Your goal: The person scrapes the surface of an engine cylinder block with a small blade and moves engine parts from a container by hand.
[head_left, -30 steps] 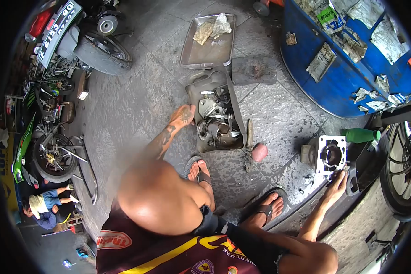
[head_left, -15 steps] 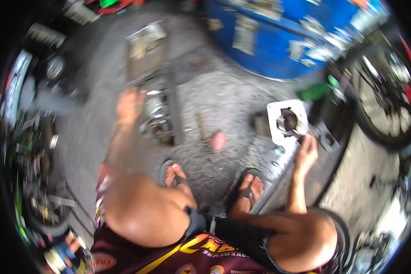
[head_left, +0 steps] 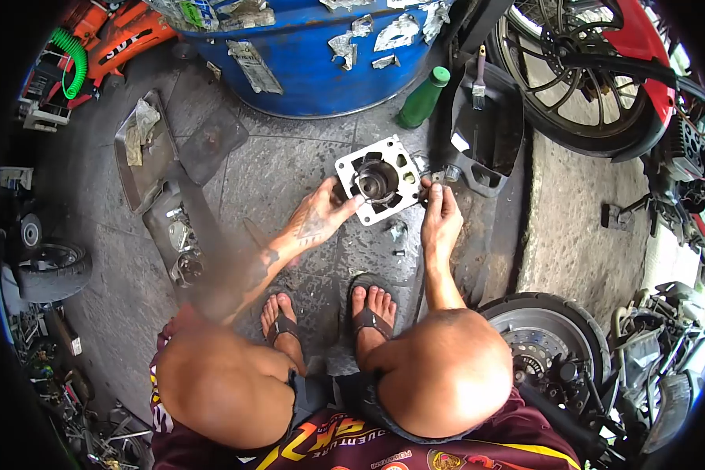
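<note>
A motorcycle engine cylinder (head_left: 405,178), with a pale square flange and a dark round bore, is held up in front of me over the floor. My left hand (head_left: 321,219) grips its left side, thumb on the flange's lower edge and fingers partly hidden behind. At its right edge, my right hand (head_left: 442,218) has its fingers closed on the cylinder; the exact contact is partly hidden. Small metal parts (head_left: 398,229) lie below it. To the left, a tray (head_left: 158,218) containing metal engine parts is partly covered by a blur.
A blue drum (head_left: 313,74) stands ahead, with a green bottle (head_left: 423,100) beside it. A black pan (head_left: 489,121) holds a brush (head_left: 479,90). Motorcycle wheels (head_left: 560,313) are at the right. Another tray (head_left: 125,141) lies at the left.
My left hand has moved from beside the engine parts in the tray to the cylinder and taken hold of it. My right hand still holds the cylinder, now between my knees. The view has shifted.
</note>
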Demonstrator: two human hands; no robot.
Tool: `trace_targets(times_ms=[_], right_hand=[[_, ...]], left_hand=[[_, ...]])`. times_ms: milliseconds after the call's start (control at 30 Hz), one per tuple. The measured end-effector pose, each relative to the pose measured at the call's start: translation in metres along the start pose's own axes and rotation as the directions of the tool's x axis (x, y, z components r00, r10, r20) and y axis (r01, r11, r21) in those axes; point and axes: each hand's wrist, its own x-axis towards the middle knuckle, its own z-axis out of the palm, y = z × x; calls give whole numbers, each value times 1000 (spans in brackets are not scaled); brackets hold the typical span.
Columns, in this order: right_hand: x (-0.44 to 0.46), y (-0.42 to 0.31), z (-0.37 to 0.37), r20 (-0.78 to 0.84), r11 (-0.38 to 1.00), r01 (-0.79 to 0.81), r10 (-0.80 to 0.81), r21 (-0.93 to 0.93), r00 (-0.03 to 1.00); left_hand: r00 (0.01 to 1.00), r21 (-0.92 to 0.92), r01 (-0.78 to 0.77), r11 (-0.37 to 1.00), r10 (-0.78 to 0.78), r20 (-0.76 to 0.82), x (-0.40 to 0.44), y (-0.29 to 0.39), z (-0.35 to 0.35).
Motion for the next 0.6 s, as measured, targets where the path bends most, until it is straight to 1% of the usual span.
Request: trace_targets(times_ms=[33, 67, 100, 133, 200, 233, 267, 333, 367, 400, 467, 500, 533, 600], right_hand=[[-5, -3, -1, -1, 999, 4, -4, -38, 1000], [-10, -15, -4, -3, 996, -11, 10, -90, 1000], [-11, -4, -3, 3, 998, -14, 14, -64, 1000], [-11, 5, -1, 8, 999, -15, 15, -34, 1000], [-18, -8, 0, 17, 1000, -16, 16, -15, 1000], [-25, -13, 0, 21, 1000, -28, 27, 1, 999], [-33, -15, 1, 55, 998, -55, 55, 9, 997], [-55, -17, 11, 92, 995, -96, 93, 24, 991], [-67, -14, 19, 122, 989, -115, 103, 96, 987], [-75, -14, 22, 202, 984, -156, 137, 82, 970], [-88, -17, 35, 366, 928, -285, 185, 240, 912], [-94, -21, 38, 448, 918, -311, 176, 247, 877], [-97, -25, 41, 516, 903, -340, 168, 261, 840], [-102, -19, 45, 515, 932, -320, 192, 171, 835]], left_hand=[[1000, -11, 1, 1000, -1, 2, 3, 0, 6], [999, -125, 9, 992, -15, -49, 6, -2, 10], [994, -236, 8, 972, -33, -104, 7, -4, 13], [993, -244, 5, 970, -33, -110, 6, -6, 13], [989, -329, -18, 944, -31, -142, 6, -5, 8], [990, -384, -53, 922, -2, -142, 7, -6, 7], [986, -441, -50, 896, -26, -164, 9, -10, 6], [969, -438, -91, 894, -21, -245, 10, -10, -4], [968, -408, -46, 912, -61, -244, 12, -15, -16], [972, -421, -70, 904, -33, -232, 15, -24, -28], [950, -203, -97, 974, 29, -311, 18, -39, -53], [933, -29, -77, 997, 62, -354, 17, -44, -63], [933, -23, -68, 997, 56, -356, 17, -47, -69], [944, 1, -87, 996, 83, -319, 16, -56, -80]])
